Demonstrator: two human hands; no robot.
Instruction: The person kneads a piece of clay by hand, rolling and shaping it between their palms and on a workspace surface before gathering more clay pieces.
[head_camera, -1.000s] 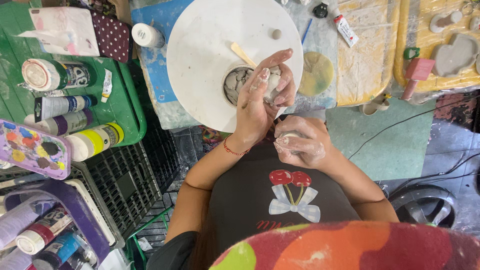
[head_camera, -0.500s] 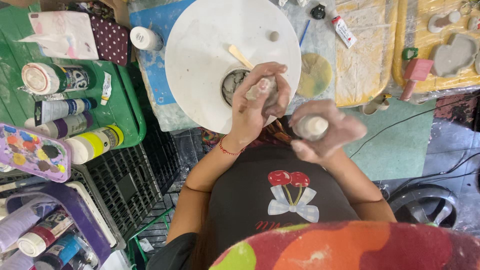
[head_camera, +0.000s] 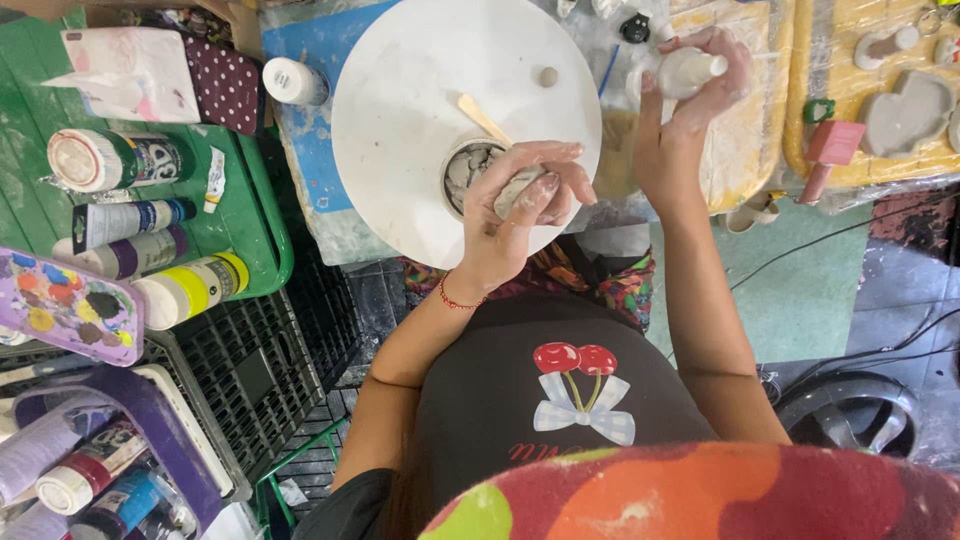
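Clay lump (head_camera: 520, 190), grey and wet, in clenched left hand (head_camera: 520, 200); right hand (head_camera: 690, 100) grasping white bottle (head_camera: 688, 70).

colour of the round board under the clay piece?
White round board, smeared with grey clay; clearest in the head view.

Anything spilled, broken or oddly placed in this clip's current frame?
Nothing looks spilled or broken. The left hand presses grey clay at a small clay bowl on the white round board; the right hand holds a small white bottle. Paint bottles lie sideways on the green tray, seemingly closed.
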